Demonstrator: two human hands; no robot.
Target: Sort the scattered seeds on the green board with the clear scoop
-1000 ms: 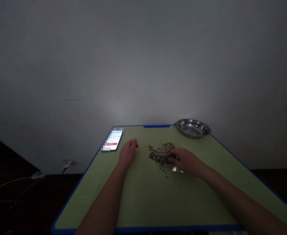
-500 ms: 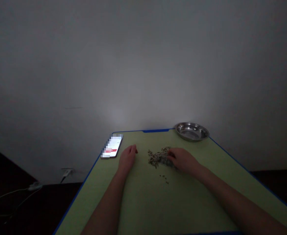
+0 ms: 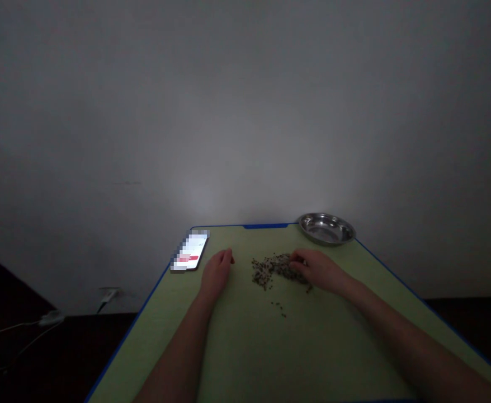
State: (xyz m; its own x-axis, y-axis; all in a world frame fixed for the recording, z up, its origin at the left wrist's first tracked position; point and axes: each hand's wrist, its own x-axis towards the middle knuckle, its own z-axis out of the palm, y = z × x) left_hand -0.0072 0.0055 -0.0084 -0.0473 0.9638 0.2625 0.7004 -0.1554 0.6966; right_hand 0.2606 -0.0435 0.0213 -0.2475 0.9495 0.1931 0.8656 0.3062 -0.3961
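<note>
A loose pile of small dark and pale grains, like beans or seeds, lies in the middle of the light green table. At the pile's right side is my right hand, its thumb and fingertips drawn together in a pinch; what is between them, if anything, is too small to make out. My left hand rests on the table left of the pile, apart from it, with its fingers curled in and the palm hidden. A few stray grains lie nearer to me.
A shiny oval metal dish stands at the table's far right corner. At the left edge lies a phone with its screen lit. Behind the table rises a grey wall. A power socket with cables is low on the left.
My right hand has shifted slightly right, and more of the pile's right part shows, with grains spread near the fingers. The left hand stays in place. The view has tilted a little.
</note>
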